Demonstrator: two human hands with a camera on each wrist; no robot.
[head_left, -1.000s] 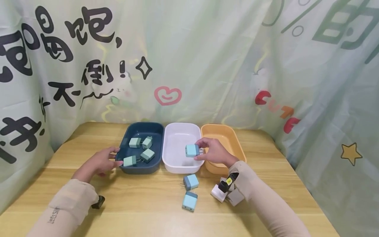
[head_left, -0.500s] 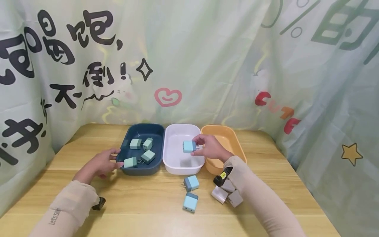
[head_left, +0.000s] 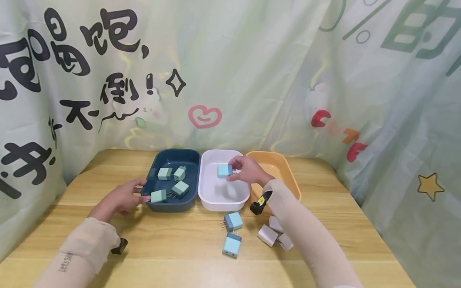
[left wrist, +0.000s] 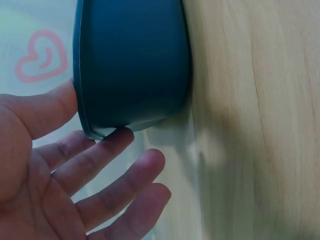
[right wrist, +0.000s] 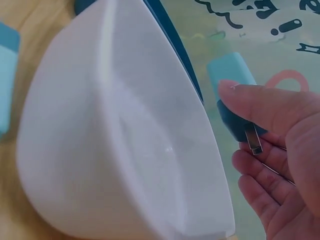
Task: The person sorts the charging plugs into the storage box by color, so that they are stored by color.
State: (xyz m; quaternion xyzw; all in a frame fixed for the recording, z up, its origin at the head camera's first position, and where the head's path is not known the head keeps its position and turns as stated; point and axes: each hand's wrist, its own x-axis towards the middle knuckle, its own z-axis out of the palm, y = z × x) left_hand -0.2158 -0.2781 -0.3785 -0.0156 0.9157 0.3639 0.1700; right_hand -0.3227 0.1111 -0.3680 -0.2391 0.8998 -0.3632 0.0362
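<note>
In the head view my right hand [head_left: 248, 169] pinches a light-blue charger plug [head_left: 223, 171] with a darker blue end above the white tray [head_left: 224, 206]. The right wrist view shows this plug's metal prongs [right wrist: 253, 140] facing back toward the palm, with my thumb [right wrist: 260, 102] across its side. My left hand [head_left: 124, 197] rests at the left near corner of the navy tray [head_left: 173, 207]. Its thumb and some straight fingers touch the rim, while the other fingers stay spread apart. Several pale-green charger plugs [head_left: 180, 188] lie inside the navy tray.
An orange tray [head_left: 293, 180] adjoins the white one on the right. Two blue charger plugs, the nearer one [head_left: 232, 245] upright or lying, cannot tell, sit before the white tray. Several white charger plugs [head_left: 267, 235] lie under my right forearm. A printed curtain [head_left: 252, 80] hangs behind the table.
My right hand has carried the blue charger plug leftward and farther back over the white tray. My left hand has stayed at the navy tray.
</note>
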